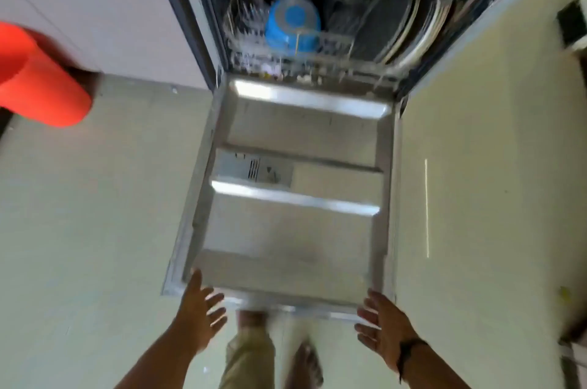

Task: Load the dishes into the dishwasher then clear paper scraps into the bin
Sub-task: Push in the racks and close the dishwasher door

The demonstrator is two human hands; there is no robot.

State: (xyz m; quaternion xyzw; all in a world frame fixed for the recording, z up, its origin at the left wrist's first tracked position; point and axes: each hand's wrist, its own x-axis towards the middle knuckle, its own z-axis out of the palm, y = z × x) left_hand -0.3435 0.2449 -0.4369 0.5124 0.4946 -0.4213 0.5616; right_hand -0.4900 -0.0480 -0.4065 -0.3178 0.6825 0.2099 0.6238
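1. While the door (295,214) lay flat open, both hands hovered at its near edge: the left hand (198,309) by the near-left corner, the right hand (382,322) by the near-right corner, fingers spread, gripping nothing.
2. Judging by that pose, the step was lifting the door shut; it would go best with both palms under the near edge, raised evenly so the door does not twist.
3. Beyond the door's far edge, the rack (317,39) held two blue bowls (293,26) left of centre and plates (416,26) on edge to the right; blur hid the rest.
4. Left of the door stood an orange bin (38,80); no paper scraps showed.
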